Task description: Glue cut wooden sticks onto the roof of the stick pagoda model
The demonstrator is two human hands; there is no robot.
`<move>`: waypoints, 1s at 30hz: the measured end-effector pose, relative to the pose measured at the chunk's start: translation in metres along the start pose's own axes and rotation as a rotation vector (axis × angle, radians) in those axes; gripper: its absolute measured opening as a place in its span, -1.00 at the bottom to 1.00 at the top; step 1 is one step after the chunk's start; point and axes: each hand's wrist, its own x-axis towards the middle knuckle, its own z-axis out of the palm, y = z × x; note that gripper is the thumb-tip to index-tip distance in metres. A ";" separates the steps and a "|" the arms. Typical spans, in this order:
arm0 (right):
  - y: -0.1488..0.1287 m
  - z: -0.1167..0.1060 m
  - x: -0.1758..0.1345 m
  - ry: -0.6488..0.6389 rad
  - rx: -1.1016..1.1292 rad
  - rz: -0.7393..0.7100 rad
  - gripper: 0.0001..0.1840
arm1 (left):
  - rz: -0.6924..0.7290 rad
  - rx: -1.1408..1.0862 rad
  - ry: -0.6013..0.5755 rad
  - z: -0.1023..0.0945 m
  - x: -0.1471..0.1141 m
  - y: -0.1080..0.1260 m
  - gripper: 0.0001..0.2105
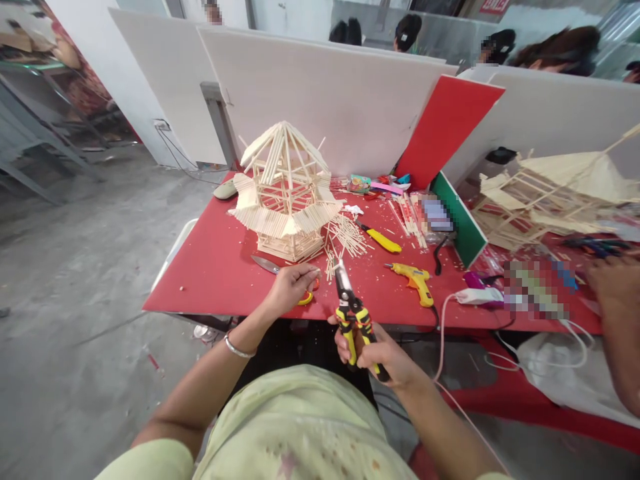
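My right hand [383, 353] is wrapped round the yellow-and-black handles of wire-cutting pliers [351, 303], whose jaws point away from me over the table edge. My left hand [293, 288] is closed in a pinch, its fingertips together; what lies between them is too small to make out. Under and beside that hand are scissors [265, 264] with yellow-orange handles, partly hidden. Beyond the hands stands a pavilion model [284, 200] built of thin wooden sticks, with a peaked upper roof frame and a slatted lower roof. Cut stick pieces [353, 235] lie heaped at its right.
On the red table [200, 273] lie a yellow utility knife [383, 239], a yellow glue gun [415, 281] and bundled sticks [411, 220]. A green board [463, 223] divides off another stick model [550, 193] at the right, where a co-worker's arm [617, 320] rests. White cables hang over the front edge.
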 end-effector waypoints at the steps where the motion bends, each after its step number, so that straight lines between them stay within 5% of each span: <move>1: -0.005 -0.001 -0.002 0.008 -0.026 -0.035 -0.25 | -0.015 -0.025 0.022 0.000 0.000 -0.003 -0.70; 3: -0.017 -0.008 0.000 0.120 -0.212 -0.076 -0.35 | -0.048 -0.081 0.061 0.000 -0.001 -0.007 -0.72; 6: -0.037 -0.026 0.017 0.420 -0.826 -0.043 -0.54 | -0.078 -0.186 0.134 0.003 -0.004 -0.007 -0.72; 9: -0.047 -0.040 0.045 0.711 -1.473 0.020 -0.39 | -0.134 -0.334 0.180 0.008 -0.007 -0.005 -0.70; 11: -0.046 -0.044 0.064 0.840 -1.704 0.088 -0.25 | -0.190 -0.441 0.175 0.010 -0.009 -0.004 -0.67; 16: -0.038 -0.040 0.091 0.973 -1.786 0.113 -0.17 | -0.191 -0.555 0.139 0.014 -0.007 -0.001 -0.69; 23: -0.064 -0.046 0.087 0.851 -1.779 -0.338 -0.39 | -0.192 -0.630 0.132 0.019 -0.001 0.007 -0.71; 27: -0.098 -0.077 0.106 0.896 -1.844 -0.283 -0.48 | -0.220 -0.657 0.156 0.020 -0.004 0.004 -0.73; 30: -0.127 -0.108 0.131 1.027 -1.955 -0.083 -0.45 | -0.234 -0.679 0.156 0.018 -0.005 0.007 -0.75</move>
